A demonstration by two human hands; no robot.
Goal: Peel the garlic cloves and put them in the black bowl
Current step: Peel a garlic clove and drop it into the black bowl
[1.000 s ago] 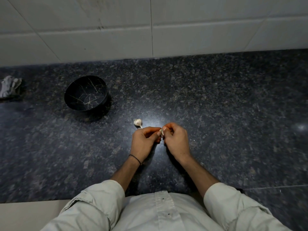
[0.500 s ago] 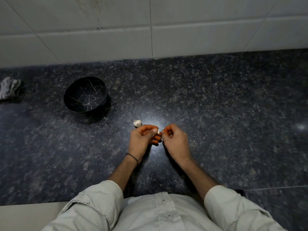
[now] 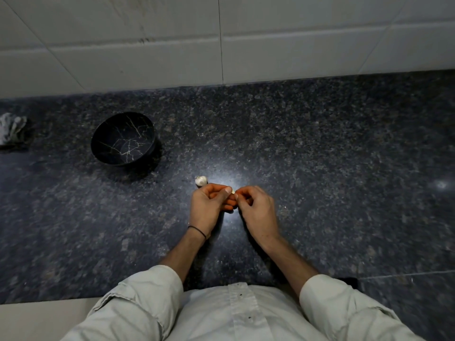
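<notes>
Hands meet above counter [image 3: 320, 168]: left hand [image 3: 206, 207] grips clove [image 3: 233, 191] between thumb, fingers; right hand [image 3: 256, 210] pinches its tip; garlic [image 3: 201, 180] lies just beyond left hand; bowl [image 3: 123, 139] well left, upright.

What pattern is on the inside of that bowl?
The bowl is black with thin pale crack-like veins, clearest in the head view.

We count one black bowl [image 3: 108, 130] and two hands, a left hand [image 3: 209, 209] and a right hand [image 3: 258, 211]. There are two garlic pieces: one small clove [image 3: 233, 192] pinched between both hands and one loose garlic piece [image 3: 201, 180]. We also count one crumpled cloth [image 3: 11, 127] and one wristband [image 3: 197, 231].
</notes>
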